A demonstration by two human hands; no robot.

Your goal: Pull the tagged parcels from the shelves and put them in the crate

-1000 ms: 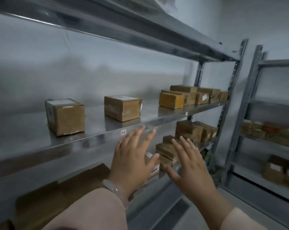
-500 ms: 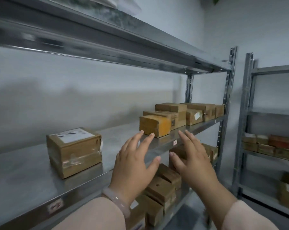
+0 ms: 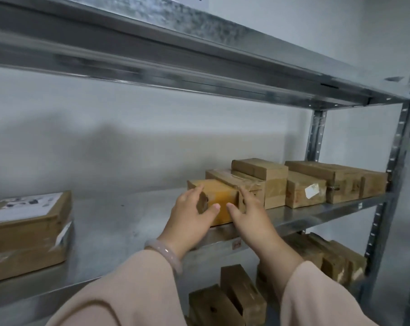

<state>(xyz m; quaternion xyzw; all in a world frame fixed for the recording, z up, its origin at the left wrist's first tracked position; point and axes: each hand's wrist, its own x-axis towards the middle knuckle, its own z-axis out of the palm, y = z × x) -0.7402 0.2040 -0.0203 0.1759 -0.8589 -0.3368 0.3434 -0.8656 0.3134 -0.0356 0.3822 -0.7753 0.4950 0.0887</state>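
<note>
Here, parcels (image 3: 222, 198) on steel shelf (image 3: 317, 214).

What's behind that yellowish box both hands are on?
Behind the yellowish box lies a longer brown taped parcel, with another stacked beside it. Its lower front is hidden by the box and right hand.

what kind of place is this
Most likely a parcel storeroom or small warehouse: bare galvanised metal shelving against a plain wall, rows of taped brown cardboard parcels, some with stuck-on labels, and more boxes on the shelf below.
</note>
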